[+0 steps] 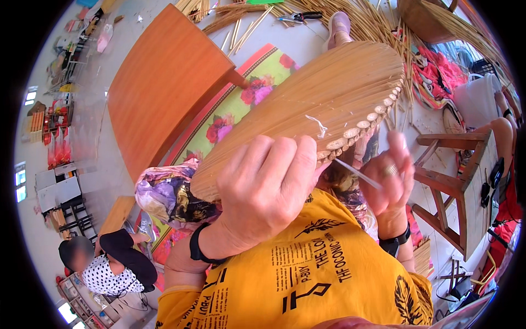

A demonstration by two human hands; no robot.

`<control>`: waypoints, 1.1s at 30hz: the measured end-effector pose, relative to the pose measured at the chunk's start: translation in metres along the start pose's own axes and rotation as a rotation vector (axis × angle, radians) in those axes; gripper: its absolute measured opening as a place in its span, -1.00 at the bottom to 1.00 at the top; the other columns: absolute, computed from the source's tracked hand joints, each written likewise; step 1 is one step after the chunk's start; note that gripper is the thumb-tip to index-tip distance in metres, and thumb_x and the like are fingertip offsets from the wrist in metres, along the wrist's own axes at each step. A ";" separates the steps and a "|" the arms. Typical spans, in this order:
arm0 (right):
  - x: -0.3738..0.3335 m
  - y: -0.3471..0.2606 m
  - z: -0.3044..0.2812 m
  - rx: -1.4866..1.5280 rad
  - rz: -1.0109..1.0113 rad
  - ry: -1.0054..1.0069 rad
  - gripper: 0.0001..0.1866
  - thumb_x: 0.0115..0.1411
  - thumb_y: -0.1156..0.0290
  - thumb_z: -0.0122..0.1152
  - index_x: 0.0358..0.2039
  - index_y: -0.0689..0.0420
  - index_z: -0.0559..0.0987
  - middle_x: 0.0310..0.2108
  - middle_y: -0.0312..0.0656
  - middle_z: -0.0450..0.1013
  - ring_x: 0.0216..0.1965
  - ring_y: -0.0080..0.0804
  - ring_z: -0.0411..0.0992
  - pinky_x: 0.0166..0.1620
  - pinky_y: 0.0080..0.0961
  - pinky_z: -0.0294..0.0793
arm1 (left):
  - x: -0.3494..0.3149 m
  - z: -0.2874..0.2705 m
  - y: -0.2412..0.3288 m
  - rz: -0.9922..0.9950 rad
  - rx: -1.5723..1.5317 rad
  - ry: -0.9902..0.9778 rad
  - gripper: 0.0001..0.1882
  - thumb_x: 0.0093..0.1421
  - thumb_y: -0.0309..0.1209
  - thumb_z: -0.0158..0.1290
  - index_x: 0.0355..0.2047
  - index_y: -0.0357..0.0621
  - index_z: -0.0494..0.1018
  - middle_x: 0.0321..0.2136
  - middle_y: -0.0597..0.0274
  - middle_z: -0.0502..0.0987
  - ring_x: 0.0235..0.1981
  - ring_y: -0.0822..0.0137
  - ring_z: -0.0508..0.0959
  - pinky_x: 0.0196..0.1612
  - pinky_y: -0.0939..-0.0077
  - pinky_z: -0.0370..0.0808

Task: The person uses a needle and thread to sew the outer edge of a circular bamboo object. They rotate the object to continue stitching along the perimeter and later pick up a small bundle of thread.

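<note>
A wide, flat, fan-like piece of tan reeds (312,88) lies tilted across my lap, its cut round stalk ends lined up along the near right edge. My left hand (268,181) is closed over that edge, fingers curled on top. From the edge beside it a thin white string (350,169) stretches tight to my right hand (389,178), which is partly blurred and wears a ring. The right fingers look pinched on the string. A short white tuft of thread (318,126) sits on the reeds just above my left hand.
An orange-brown wooden table (170,71) stands at left on a flowered mat (219,123). Pliers-like cutters (299,17) and loose reeds (361,24) lie ahead. At right are a wooden stool (455,181) and a white bucket (476,98). Another person (112,268) sits at lower left.
</note>
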State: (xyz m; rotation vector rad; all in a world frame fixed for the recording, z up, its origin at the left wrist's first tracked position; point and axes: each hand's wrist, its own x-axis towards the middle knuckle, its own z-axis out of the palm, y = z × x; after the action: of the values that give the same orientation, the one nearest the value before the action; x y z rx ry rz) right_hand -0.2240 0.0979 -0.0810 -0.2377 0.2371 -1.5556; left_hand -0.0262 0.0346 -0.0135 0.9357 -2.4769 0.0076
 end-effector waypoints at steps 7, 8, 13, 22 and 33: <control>-0.046 -0.010 -0.082 -0.617 0.062 0.186 -0.84 0.19 0.47 0.14 -0.49 0.18 0.38 -0.67 -0.30 0.26 -0.66 -0.51 0.28 -0.59 -0.56 0.30 | 0.006 -0.006 0.000 -0.010 0.027 -0.033 -0.64 -0.14 -0.45 0.30 -0.30 -0.32 0.50 -0.55 0.18 0.41 -0.57 0.21 0.44 -0.56 0.39 0.38; -0.059 -0.016 -0.103 -0.605 0.069 0.300 -0.85 0.19 0.47 0.14 -0.48 0.18 0.39 -0.67 -0.32 0.24 -0.66 -0.54 0.23 -0.59 -0.57 0.27 | 0.006 -0.005 -0.004 -0.014 0.020 -0.012 -0.64 -0.13 -0.44 0.30 -0.30 -0.32 0.50 -0.56 0.18 0.41 -0.57 0.21 0.44 -0.55 0.39 0.38; -0.093 -0.034 -0.152 -0.573 0.077 0.434 -0.78 0.23 0.36 0.15 -0.48 0.07 0.33 -0.63 -0.46 0.09 -0.63 -0.68 0.02 -0.57 -0.70 0.09 | 0.005 0.000 0.003 -0.026 0.017 -0.045 -0.64 -0.13 -0.45 0.31 -0.31 -0.34 0.51 -0.56 0.17 0.42 -0.58 0.21 0.45 -0.54 0.39 0.40; -0.009 -0.036 -0.094 -0.681 -0.125 0.378 -0.87 0.28 0.44 0.02 -0.43 0.09 0.37 -0.64 -0.42 0.19 -0.73 -0.74 0.03 -0.67 -0.76 -0.02 | 0.022 -0.010 -0.035 -0.080 -0.020 0.063 -0.71 -0.01 -0.44 0.26 -0.26 -0.25 0.51 -0.44 0.12 0.51 -0.47 0.14 0.55 -0.45 0.38 0.50; 0.076 0.038 0.022 -0.769 -0.094 0.047 -0.91 0.27 0.47 0.12 -0.31 0.23 0.47 -0.50 -0.41 0.37 -0.54 -0.76 0.32 -0.49 -0.77 0.34 | 0.040 -0.015 -0.050 -0.186 -0.038 0.047 -0.79 0.12 -0.53 0.14 -0.22 -0.33 0.49 -0.46 0.01 0.53 -0.48 0.09 0.56 -0.42 0.38 0.48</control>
State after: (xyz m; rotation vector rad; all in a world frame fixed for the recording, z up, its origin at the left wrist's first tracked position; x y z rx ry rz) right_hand -0.1810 0.0223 -0.0713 -0.8208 0.8710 -1.5025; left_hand -0.0140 -0.0257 0.0091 1.1332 -2.3299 -0.0780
